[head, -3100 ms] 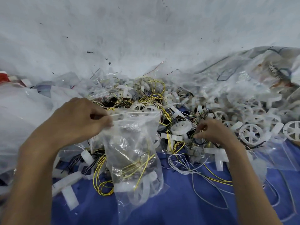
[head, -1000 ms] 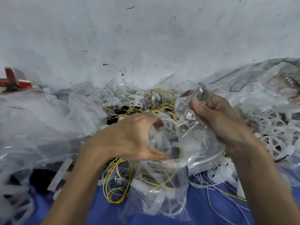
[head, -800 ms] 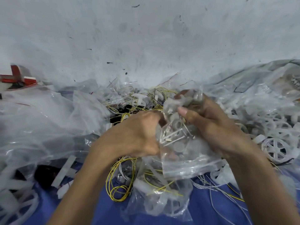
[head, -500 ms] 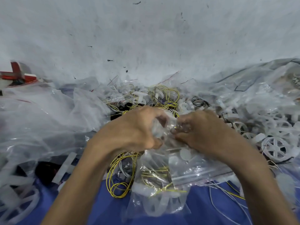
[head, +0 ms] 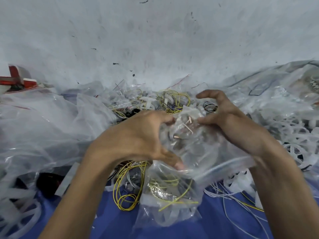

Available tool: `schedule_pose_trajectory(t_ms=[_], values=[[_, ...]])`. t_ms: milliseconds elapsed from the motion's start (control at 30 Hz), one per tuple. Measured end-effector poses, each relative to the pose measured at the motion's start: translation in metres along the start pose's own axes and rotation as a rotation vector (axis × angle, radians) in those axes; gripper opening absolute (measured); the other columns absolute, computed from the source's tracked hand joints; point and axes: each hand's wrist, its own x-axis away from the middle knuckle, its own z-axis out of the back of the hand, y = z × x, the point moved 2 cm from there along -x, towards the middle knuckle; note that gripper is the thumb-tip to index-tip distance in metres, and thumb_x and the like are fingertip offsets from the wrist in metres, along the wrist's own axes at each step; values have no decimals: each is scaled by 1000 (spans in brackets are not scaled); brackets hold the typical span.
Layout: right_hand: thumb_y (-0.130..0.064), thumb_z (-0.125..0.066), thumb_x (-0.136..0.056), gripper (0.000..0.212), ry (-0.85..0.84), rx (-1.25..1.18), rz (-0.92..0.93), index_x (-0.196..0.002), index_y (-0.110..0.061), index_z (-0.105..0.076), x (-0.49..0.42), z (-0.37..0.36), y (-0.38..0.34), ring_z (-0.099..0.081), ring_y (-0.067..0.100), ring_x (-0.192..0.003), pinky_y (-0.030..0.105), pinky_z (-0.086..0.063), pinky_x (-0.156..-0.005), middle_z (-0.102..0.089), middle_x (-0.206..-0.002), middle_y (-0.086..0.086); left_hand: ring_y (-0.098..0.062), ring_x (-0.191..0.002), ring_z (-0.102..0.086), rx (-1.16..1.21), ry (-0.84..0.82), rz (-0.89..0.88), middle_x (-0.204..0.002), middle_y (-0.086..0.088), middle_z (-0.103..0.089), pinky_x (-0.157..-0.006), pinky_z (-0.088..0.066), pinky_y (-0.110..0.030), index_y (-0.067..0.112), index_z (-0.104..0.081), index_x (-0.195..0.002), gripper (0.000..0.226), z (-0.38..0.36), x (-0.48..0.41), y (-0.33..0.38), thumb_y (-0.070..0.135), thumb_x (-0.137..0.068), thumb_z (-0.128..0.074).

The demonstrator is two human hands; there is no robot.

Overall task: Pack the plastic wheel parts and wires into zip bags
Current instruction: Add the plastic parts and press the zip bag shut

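Note:
My left hand [head: 136, 140] grips the mouth of a clear zip bag [head: 169, 204], thumb below and fingers curled over the rim. The bag hangs down onto the blue cloth and holds yellow wires and white plastic parts. A small clear packet of metal pins [head: 186, 128] sits in the bag's mouth between my hands. My right hand [head: 231, 123] is beside it, its thumb touching the packet and its fingers lifted and spread above it.
White plastic wheel parts [head: 293, 135] are heaped to the right. Yellow wire coils [head: 172, 102] lie behind my hands and a loose yellow wire [head: 127, 188] lies under my left wrist. Crumpled clear plastic [head: 43, 126] fills the left. A blue cloth [head: 112, 221] covers the near surface.
My right hand brought the small packet to the zip bag and pushed it into the mouth. Its fingers have now lifted off and spread. My left hand keeps hold of the bag's rim.

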Motion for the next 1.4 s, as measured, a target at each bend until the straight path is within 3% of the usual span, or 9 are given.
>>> schedule_pose_trajectory(t_ms=[233,300,400,533,600,700,933,1133,1400], values=[[-3,-43,-65,43,-291,-414,120,-82,-22,-77,19,6,-13,-70,15,-80,19,-55,-61,-74,-92,1,-18,-62,-56,47,89,-142,-66,-2,-57,-52,-36,-20,12,-61,-74,29,2,-1,2,39,-81,-59],[0,-46,-77,46,-383,-133,251,-94,-32,-74,30,13,-16,-67,7,-92,19,-55,-71,-71,-101,-9,-14,-58,-54,232,-75,-142,-69,-10,-61,-54,-39,-18,11,-69,-91,57,4,5,3,61,-73,-49],[-38,-65,-80,19,-219,477,395,-98,-34,-67,29,8,-9,-54,-3,-100,10,-45,-83,-52,-102,-22,1,-97,-61,393,-171,69,-106,24,-66,-87,-45,-19,71,-55,-86,40,3,15,-2,93,-56,-41],[-34,-67,-83,23,64,673,591,-73,-14,-59,25,-7,-17,-54,2,-73,7,-35,-64,-58,-79,-11,-1,-66,-59,324,-88,72,-70,18,-65,-70,-40,-26,50,-64,-83,73,6,14,-6,94,-51,-16],[-28,-58,-85,24,117,559,570,-70,-9,-55,25,-6,-18,-52,9,-53,13,-34,-51,-59,-58,-1,-12,-52,-51,282,-76,-30,-51,10,-51,-60,-42,-27,27,-62,-65,75,10,10,-5,93,-60,-27],[-23,-57,-90,24,153,362,524,-74,-6,-51,23,-11,-17,-53,1,-45,16,-38,-45,-57,-57,0,-14,-65,-61,304,-60,-61,-66,9,-63,-67,-45,-26,34,-70,-75,49,14,9,-7,76,-60,-50],[-39,-53,-84,28,-35,651,437,-67,-17,-51,12,-22,2,-49,6,-56,15,-33,-49,-47,-52,-6,-11,-49,-40,229,28,87,-56,1,-46,-54,-33,-26,5,-64,-74,59,13,5,-11,62,-60,-65],[-41,-49,-90,42,-188,858,398,-52,-23,-45,16,-3,8,-46,11,-46,16,-31,-51,-41,-42,-4,0,-31,-35,27,32,193,-32,16,-39,-40,-28,-15,22,-39,-53,55,7,3,-12,63,-52,-75],[-39,-48,-74,23,-163,1005,221,-55,-48,-58,26,1,-6,-48,-10,-59,12,-38,-50,-55,-57,-21,7,-36,-45,164,-9,192,-37,28,-46,-38,-28,-6,30,-67,-88,24,8,2,-6,33,-69,-81]])
